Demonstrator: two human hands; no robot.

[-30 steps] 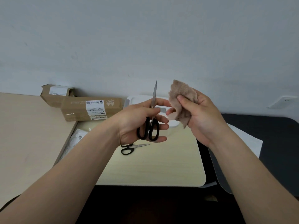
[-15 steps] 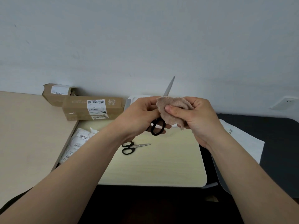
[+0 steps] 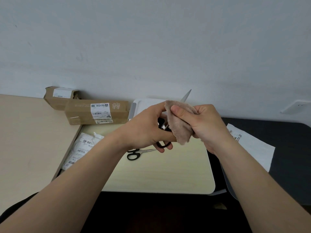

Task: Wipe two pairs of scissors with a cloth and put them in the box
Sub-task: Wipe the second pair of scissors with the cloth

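My left hand grips the black handles of a large pair of scissors, whose steel tip points up and to the right. My right hand pinches a beige cloth folded around the blades near the pivot, so most of the blade is hidden. A second, smaller pair of black-handled scissors lies flat on the pale wooden board just below my left hand. A white box stands behind my hands, mostly hidden.
Two brown cardboard cartons lie against the wall at the back left. White labelled plastic packets sit in the gap left of the board. A white sheet of paper lies on the black surface to the right.
The cloth went from being held apart beside the upright scissors to being wrapped around the blades. The scissors tilted to the right and both hands came together.
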